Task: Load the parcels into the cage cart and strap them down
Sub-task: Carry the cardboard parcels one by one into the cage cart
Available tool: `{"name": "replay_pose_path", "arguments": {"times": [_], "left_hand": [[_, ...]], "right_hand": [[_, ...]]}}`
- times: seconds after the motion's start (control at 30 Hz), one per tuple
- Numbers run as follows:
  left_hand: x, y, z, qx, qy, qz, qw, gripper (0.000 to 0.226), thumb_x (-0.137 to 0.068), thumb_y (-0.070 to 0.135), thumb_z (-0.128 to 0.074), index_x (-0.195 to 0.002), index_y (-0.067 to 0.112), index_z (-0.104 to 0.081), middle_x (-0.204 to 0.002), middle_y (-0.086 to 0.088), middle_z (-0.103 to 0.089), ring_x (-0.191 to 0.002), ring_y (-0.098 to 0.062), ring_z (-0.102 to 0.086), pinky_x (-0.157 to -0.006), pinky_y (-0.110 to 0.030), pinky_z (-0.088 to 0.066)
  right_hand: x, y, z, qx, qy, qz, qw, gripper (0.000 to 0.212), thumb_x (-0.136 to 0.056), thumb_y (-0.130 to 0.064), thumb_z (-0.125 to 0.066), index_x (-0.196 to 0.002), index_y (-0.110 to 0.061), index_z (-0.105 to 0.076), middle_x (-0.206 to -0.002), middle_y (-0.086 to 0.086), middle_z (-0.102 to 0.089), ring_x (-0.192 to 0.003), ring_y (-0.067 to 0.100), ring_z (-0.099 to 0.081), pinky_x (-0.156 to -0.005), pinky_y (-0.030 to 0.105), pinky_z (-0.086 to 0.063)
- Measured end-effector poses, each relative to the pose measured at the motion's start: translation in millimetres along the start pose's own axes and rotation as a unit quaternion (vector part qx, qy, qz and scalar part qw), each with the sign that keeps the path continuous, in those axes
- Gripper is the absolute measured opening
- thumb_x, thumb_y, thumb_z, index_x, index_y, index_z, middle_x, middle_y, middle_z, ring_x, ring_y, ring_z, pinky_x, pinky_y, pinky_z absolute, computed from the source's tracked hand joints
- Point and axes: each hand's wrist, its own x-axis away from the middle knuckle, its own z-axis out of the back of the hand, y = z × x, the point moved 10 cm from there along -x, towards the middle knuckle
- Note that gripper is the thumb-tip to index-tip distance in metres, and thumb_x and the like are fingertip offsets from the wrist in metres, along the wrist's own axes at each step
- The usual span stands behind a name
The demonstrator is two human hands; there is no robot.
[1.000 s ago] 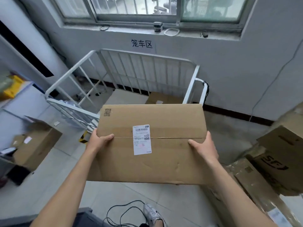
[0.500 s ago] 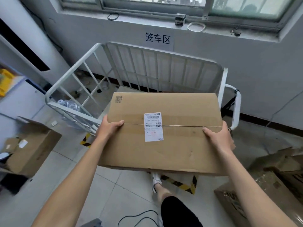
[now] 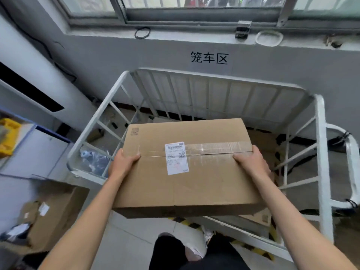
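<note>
A large brown cardboard parcel [image 3: 204, 180] with a white shipping label and clear tape hangs in the air in front of me. My left hand [image 3: 121, 164] grips its left side, thumb on top. My right hand [image 3: 251, 162] grips its right side the same way. The parcel is over the open front of the white cage cart [image 3: 214, 78], whose barred back and sides stand against the grey wall. Another brown box [image 3: 263, 139] lies on the cart's floor at the right, mostly hidden behind the carried parcel.
An open cardboard box [image 3: 52, 213] sits on the floor at the left. A bag of dark items [image 3: 93, 160] lies behind the cart's left bars. Yellow-black tape [image 3: 253, 248] marks the floor. My leg and shoe [image 3: 192, 248] show below.
I have stepped closer to the cage cart. The parcel, still held on both sides, has moved forward and now overlaps the cart's open front.
</note>
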Motion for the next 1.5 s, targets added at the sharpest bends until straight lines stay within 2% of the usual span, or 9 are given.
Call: {"name": "replay_pose_path", "arguments": {"times": [0.23,0.33,0.5,0.7,0.87,1.03,1.3,1.4,1.5], "left_hand": [[-148,22,26,-0.020,-0.045,-0.031,0.998,0.058,-0.075,0.055,-0.071,-0.123,0.027,-0.055,-0.122,-0.002,-0.066,-0.111,-0.030,-0.062,-0.100,-0.050,-0.047],[-223,27,28,-0.044,-0.064,-0.060,0.995,0.056,-0.077,0.056,-0.071,-0.125,0.032,-0.052,-0.121,0.003,-0.067,-0.112,-0.029,-0.062,-0.100,-0.050,-0.046],[-337,-5,6,-0.050,-0.121,-0.065,0.989,0.060,-0.072,0.058,-0.073,-0.124,0.041,-0.046,-0.111,0.011,-0.064,-0.106,-0.025,-0.063,-0.088,-0.044,-0.048],[-453,-78,-59,-0.085,-0.184,-0.023,0.979,0.083,-0.062,0.068,-0.074,-0.132,0.039,-0.039,-0.117,0.010,-0.059,-0.110,-0.025,-0.061,-0.101,-0.053,-0.048],[-530,-133,-132,-0.092,-0.197,-0.015,0.976,0.090,-0.058,0.067,-0.079,-0.132,0.033,-0.042,-0.116,0.010,-0.062,-0.108,-0.020,-0.063,-0.093,-0.044,-0.050],[-592,-187,-234,-0.085,-0.211,-0.023,0.973,0.108,-0.056,0.068,-0.079,-0.142,0.021,-0.035,-0.129,-0.002,-0.060,-0.117,-0.023,-0.060,-0.108,-0.047,-0.045],[-624,-271,-359,-0.088,-0.212,0.015,0.973,0.092,-0.087,0.040,-0.072,-0.155,0.015,-0.015,-0.154,-0.013,-0.040,-0.137,-0.034,-0.045,-0.117,-0.045,-0.034],[-595,-258,-352,-0.189,-0.163,-0.082,0.965,0.098,-0.092,0.045,-0.065,-0.160,0.019,0.000,-0.166,-0.018,-0.009,-0.152,-0.037,-0.015,-0.123,-0.049,-0.015],[-522,-249,-372,-0.317,-0.232,-0.219,0.893,0.107,-0.086,0.062,-0.063,-0.159,0.034,0.010,-0.166,-0.011,0.016,-0.153,-0.033,0.012,-0.116,-0.057,0.000]], "right_hand": [[-43,-54,-92,-0.034,0.016,-0.054,0.998,0.047,-0.075,-0.057,-0.071,-0.109,-0.038,-0.044,-0.119,-0.003,-0.065,-0.110,0.033,-0.060,-0.080,0.038,-0.033],[-61,-66,-148,-0.077,0.029,-0.081,0.993,0.054,-0.074,-0.049,-0.074,-0.119,-0.033,-0.049,-0.119,-0.003,-0.066,-0.109,0.030,-0.061,-0.085,0.041,-0.047],[-79,-65,-250,-0.147,0.046,-0.136,0.979,0.069,-0.079,-0.035,-0.081,-0.136,-0.026,-0.043,-0.128,0.001,-0.063,-0.118,0.027,-0.059,-0.095,0.044,-0.049],[-128,-24,-358,-0.127,0.043,-0.202,0.970,0.074,-0.079,-0.037,-0.081,-0.141,-0.025,-0.041,-0.131,0.002,-0.064,-0.120,0.029,-0.059,-0.098,0.043,-0.047],[-199,34,-435,-0.090,-0.010,-0.216,0.972,0.085,-0.086,-0.038,-0.076,-0.154,-0.019,-0.029,-0.145,0.004,-0.054,-0.131,0.030,-0.052,-0.098,0.034,-0.040],[-284,94,-484,-0.090,-0.012,-0.194,0.977,0.082,-0.090,-0.028,-0.072,-0.155,-0.014,-0.025,-0.150,0.006,-0.050,-0.136,0.027,-0.048,-0.113,0.042,-0.037],[-327,144,-551,0.146,-0.051,-0.054,0.987,0.075,-0.100,-0.026,-0.055,-0.161,-0.023,-0.013,-0.169,0.007,-0.008,-0.155,0.024,-0.003,-0.121,0.037,-0.007],[-296,154,-598,0.267,-0.123,-0.047,0.955,0.092,-0.094,-0.051,-0.058,-0.159,-0.037,0.007,-0.165,0.008,0.025,-0.151,0.031,0.024,-0.119,0.055,0.002],[-273,160,-623,0.333,-0.150,-0.080,0.927,0.109,-0.083,-0.075,-0.055,-0.154,-0.039,0.020,-0.159,0.011,0.038,-0.147,0.041,0.030,-0.116,0.069,-0.003]]}}
